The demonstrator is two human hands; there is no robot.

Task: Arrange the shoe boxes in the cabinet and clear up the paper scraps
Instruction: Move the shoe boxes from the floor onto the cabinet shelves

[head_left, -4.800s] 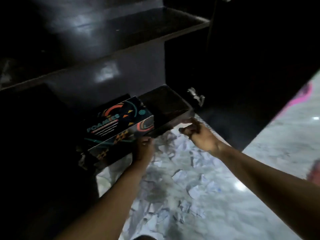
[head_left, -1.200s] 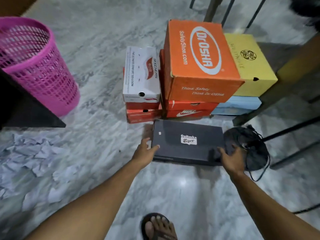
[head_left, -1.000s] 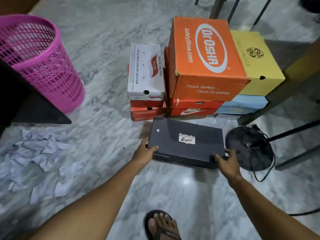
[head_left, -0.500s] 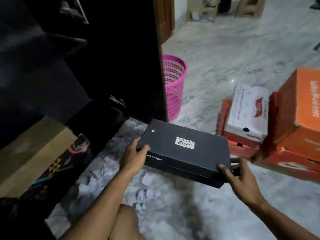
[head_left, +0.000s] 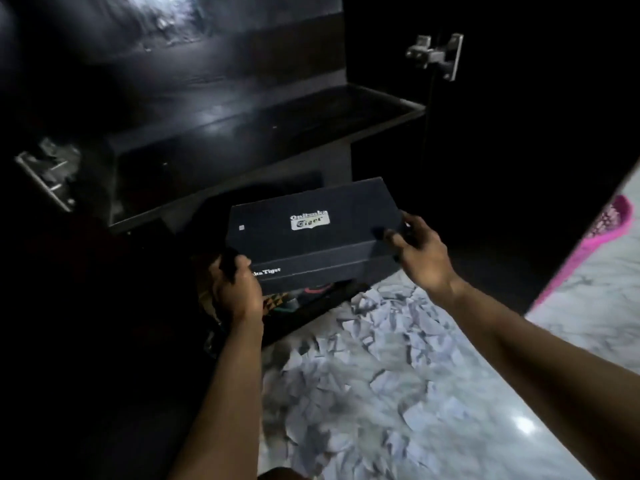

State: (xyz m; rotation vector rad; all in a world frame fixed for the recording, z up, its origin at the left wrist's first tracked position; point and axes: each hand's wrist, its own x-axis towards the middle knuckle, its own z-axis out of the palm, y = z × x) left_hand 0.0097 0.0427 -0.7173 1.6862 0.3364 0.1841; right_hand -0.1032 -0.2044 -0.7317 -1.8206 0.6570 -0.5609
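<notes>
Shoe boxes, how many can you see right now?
2. The black shoe box is held at both ends in front of the cabinet. The patterned shoe box sits beneath it, mostly hidden. The dark cabinet may hide others.

1. The marble floor (head_left: 485, 427) is carrying torn paper scraps (head_left: 374, 348), lying thickly near the cabinet's front edge.
2. The dark cabinet shelf (head_left: 277, 112) is sitting above.
3. A pink basket (head_left: 609, 226) is standing on the floor at the right.

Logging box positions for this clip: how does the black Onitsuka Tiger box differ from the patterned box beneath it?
The Onitsuka Tiger box is plain black with a white label; the patterned box shows coloured shapes. The Tiger box is held up by the left hand and right hand; the patterned box lies low in the cabinet, mostly hidden.
</notes>
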